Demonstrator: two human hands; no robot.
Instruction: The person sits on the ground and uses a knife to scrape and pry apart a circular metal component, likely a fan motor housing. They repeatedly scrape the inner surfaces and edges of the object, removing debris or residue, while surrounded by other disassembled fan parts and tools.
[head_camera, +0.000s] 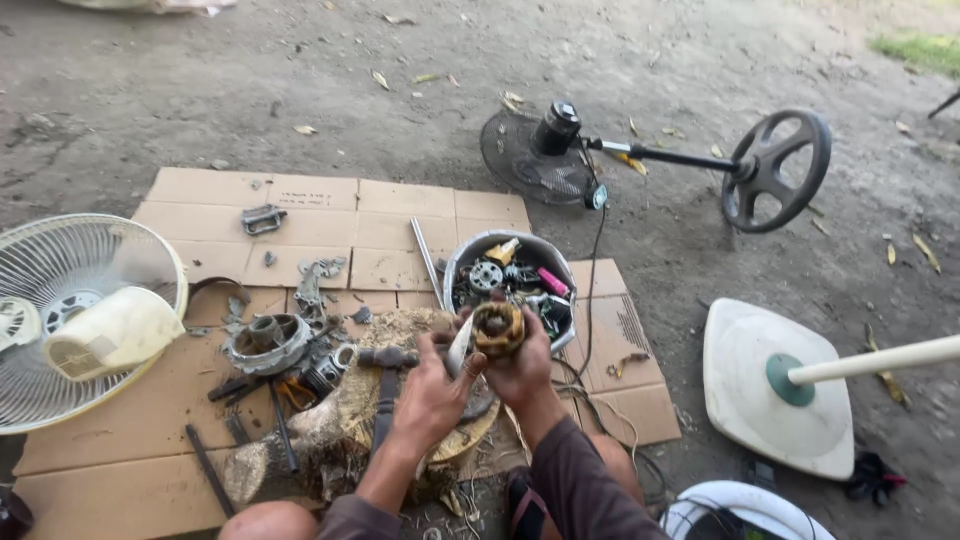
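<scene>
Head view. Person sits on the ground at the near edge of a flattened cardboard sheet (300, 215). Right hand (520, 368) is closed around a small fan motor core (498, 329), brownish with copper-coloured windings, held up just in front of the bowl. Left hand (432, 392) is closed on a thin pale blade-like tool (460, 345), whose tip touches the left side of the motor core.

Directly behind the hands: a round metal bowl (520, 245) filled with small parts, among them a gear-like disc and a pink piece. A slim metal rod (427, 260) lies on the cardboard just left of the bowl.

Under the forearms: a rough wooden stump (340, 430) with a hammer (385, 385) resting across it. Left of the stump: a grey motor housing (265, 342), loose screws, dark hand tools (250, 400) and scraps, closely crowded.

Far left: a white fan guard (60, 270) with a cream motor cover (115, 332) lying on it, overlapping the cardboard edge.

Beyond the cardboard, on bare dirt: a dark stand fan (545, 150) laid flat, its pole ending in a spoked round base (778, 170). A black cord (590, 290) runs from it past the bowl towards the person. Right: a white fan base (760, 420) with pale pole, well apart from the hands.
</scene>
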